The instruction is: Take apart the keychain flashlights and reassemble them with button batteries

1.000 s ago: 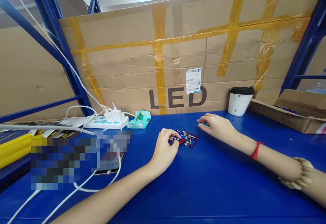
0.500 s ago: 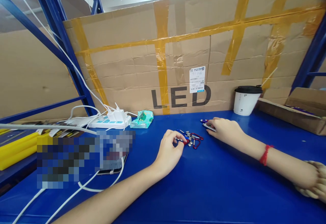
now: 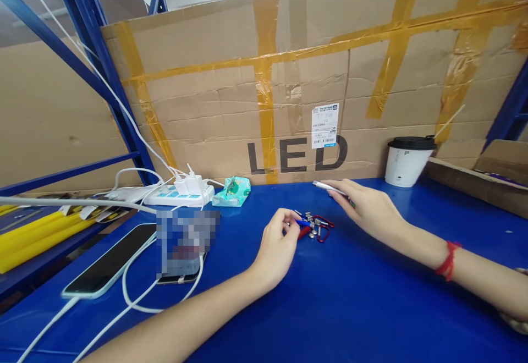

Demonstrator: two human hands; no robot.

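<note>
My left hand (image 3: pixel 278 250) rests at the left edge of a small pile on the blue table, its thumb and fingertips curled together. A blue piece (image 3: pixel 304 223) and a red piece (image 3: pixel 304 232) stick out beside those fingertips; what lies between the fingers is hidden. In the same pile are red carabiners (image 3: pixel 323 234) and several small silver metal parts (image 3: pixel 312 235). Farther right, my right hand (image 3: pixel 373 206) is closed on a slim white pen (image 3: pixel 328 187), which points left. A bit of green shows under its fingers.
A white paper cup (image 3: pixel 406 165) with a black lid stands at the back right, near an open cardboard box (image 3: pixel 487 187). On the left are a phone (image 3: pixel 111 261), white cables, a power strip (image 3: pixel 181 195) and a green packet (image 3: pixel 232 192). A large cardboard sheet (image 3: pixel 198 115) stands behind.
My right hand has lifted slightly, bringing the white pen's tip up and left; the blue-and-red tip beside it no longer shows. My left hand stays at the pile. The view has shifted slightly.
</note>
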